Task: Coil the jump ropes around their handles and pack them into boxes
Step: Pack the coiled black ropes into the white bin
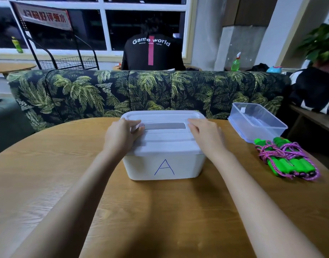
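Two bare forearms (72, 198) come in from the near edge over a round wood table (160, 220). L hand (122, 135) & R hand (206, 135) both rest palm-down on the lid (165, 146) of a white box (163, 167). Fingers are fairly straight and laid flat, gripping nothing. L fingertips sit at the left end of the lid's grey handle slot (165, 126), R fingertips at its right end. The box is opaque white plastic w/ rounded corners, a blue "A" hand-drawn on its near wall, lid on, at table centre; contents can't be seen. The jump ropes (286, 161) have bright green handles w/ dark ends and purple-pink cord wound round them. They lie on the table R of the box, apart from it, touching or just in front of an open-topped clear container (258, 123). Count: 2 hands, 1 white box, 1 lid, 1 clear container, 1 rope bundle w/ at least 2 handles, exact no. unclear. Beyond the table are a palm-print sofa (85, 94) & 1 person (152, 53) in a black shirt, back turned.
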`<action>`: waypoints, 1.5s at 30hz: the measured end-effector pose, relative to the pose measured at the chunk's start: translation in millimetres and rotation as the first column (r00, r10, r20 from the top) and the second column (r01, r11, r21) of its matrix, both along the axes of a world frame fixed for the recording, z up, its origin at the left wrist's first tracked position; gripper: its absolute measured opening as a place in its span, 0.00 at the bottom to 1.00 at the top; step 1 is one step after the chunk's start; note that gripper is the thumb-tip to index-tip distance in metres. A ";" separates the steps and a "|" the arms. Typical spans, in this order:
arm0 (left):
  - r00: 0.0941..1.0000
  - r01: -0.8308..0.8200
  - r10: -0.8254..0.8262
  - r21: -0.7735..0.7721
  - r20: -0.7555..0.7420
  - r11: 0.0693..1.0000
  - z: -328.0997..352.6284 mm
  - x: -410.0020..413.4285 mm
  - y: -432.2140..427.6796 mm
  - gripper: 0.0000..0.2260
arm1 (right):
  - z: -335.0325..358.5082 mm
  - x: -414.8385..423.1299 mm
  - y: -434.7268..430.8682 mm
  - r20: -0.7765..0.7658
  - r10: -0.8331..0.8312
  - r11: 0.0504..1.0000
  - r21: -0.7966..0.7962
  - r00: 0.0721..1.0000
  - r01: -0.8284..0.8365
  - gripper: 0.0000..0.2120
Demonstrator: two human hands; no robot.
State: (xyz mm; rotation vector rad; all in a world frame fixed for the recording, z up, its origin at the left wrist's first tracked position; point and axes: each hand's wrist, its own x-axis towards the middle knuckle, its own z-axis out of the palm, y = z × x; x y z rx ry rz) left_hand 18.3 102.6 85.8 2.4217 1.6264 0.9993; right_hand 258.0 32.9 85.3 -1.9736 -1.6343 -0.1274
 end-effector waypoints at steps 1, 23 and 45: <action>1.000 0.011 -0.011 0.013 -0.022 1.000 0.7 0.7 -0.5 0.11 | 1.1 -0.8 -1.8 0.028 0.001 1.000 -0.013 1.000 -0.001 0.16; 0.895 0.166 -0.225 -0.181 -0.386 0.969 2.6 -13.1 -35.6 0.44 | 0.1 -7.7 -26.0 0.192 0.223 0.941 -0.297 0.956 -0.160 0.47; 0.863 0.187 -0.177 -0.025 -0.473 0.982 -12.5 53.5 123.3 0.47 | -10.1 48.5 117.8 0.268 0.173 0.963 -0.249 0.948 -0.106 0.46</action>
